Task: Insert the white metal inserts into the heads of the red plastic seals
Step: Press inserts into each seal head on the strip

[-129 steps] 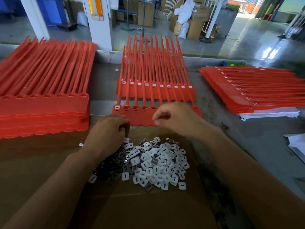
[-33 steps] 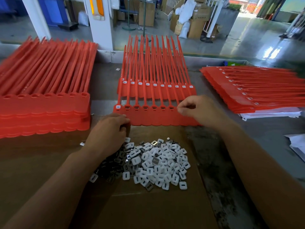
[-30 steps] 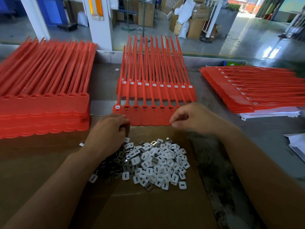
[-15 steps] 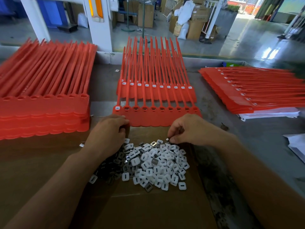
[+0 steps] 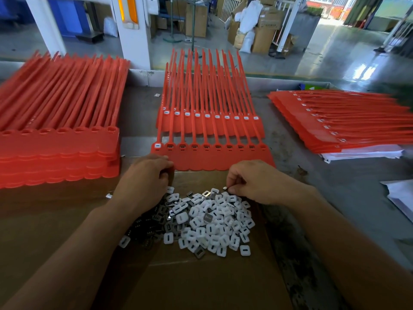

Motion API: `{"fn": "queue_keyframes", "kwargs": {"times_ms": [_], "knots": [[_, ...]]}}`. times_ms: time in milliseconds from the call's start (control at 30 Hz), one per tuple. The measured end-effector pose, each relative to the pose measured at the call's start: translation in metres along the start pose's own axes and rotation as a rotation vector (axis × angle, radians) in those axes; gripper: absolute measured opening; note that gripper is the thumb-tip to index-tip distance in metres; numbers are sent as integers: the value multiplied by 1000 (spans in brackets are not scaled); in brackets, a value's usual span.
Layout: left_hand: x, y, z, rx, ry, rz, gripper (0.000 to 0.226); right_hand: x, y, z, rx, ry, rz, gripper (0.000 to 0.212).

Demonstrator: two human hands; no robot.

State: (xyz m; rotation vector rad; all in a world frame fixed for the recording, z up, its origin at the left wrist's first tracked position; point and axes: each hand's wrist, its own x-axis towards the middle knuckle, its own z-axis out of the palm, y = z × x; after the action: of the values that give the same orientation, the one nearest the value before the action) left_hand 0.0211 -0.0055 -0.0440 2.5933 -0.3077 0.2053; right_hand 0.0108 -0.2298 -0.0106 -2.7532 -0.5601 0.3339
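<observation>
A pile of small white inserts (image 5: 214, 222), some showing dark metal faces, lies on a brown cardboard sheet (image 5: 201, 283). Just beyond it lies a joined strip of red seals (image 5: 214, 157), its leftmost head holding a white insert and the other heads showing dark fillings. A second strip of red seals (image 5: 210, 124), with white inserts in all its heads, lies behind it. My left hand (image 5: 143, 180) rests with curled fingers on the strip's near left corner and the pile's left edge. My right hand (image 5: 257, 182) pinches a small insert (image 5: 225, 188) at the pile's far right edge.
A thick stack of red seals with hollow heads (image 5: 55, 139) lies at the left. Another stack with inserts (image 5: 339, 124) lies at the right on white paper (image 5: 362, 154). More paper (image 5: 400, 193) lies at the far right. The grey table (image 5: 335, 198) ends at a low rim.
My right hand has come back from the right end of the near strip to the pile and now pinches an insert. My left hand has stayed put.
</observation>
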Motion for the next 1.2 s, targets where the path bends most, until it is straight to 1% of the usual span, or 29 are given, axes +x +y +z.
{"fn": "queue_keyframes", "kwargs": {"times_ms": [133, 267, 333, 467, 633, 700, 833, 1033, 1200], "knots": [[0, 0, 0, 2, -2, -1, 37, 0, 1, 0, 0, -18, 9, 11], [0, 0, 0, -8, -8, -12, 37, -6, 7, 0, 200, 16, 46, 21], [0, -1, 0, -11, -10, -10, 37, -7, 10, 0, 258, 57, 51, 19], [0, 0, 0, -16, -7, -10, 37, -6, 12, 0, 291, 121, 57, 18], [-1, -1, 1, -9, -1, -5, 37, -8, 13, 2, 345, 111, 51, 20], [0, -1, 0, -7, -1, -5, 37, -8, 12, 3, 356, 98, 34, 21], [0, 0, 0, -1, -6, -5, 37, -8, 11, 5, 366, 86, 33, 16], [-1, 1, -1, -7, -4, -3, 36, -9, 10, 3, 328, 32, 24, 18], [-1, 1, -1, -11, -1, -5, 37, -10, 13, 0, 322, 96, 21, 19]]}}
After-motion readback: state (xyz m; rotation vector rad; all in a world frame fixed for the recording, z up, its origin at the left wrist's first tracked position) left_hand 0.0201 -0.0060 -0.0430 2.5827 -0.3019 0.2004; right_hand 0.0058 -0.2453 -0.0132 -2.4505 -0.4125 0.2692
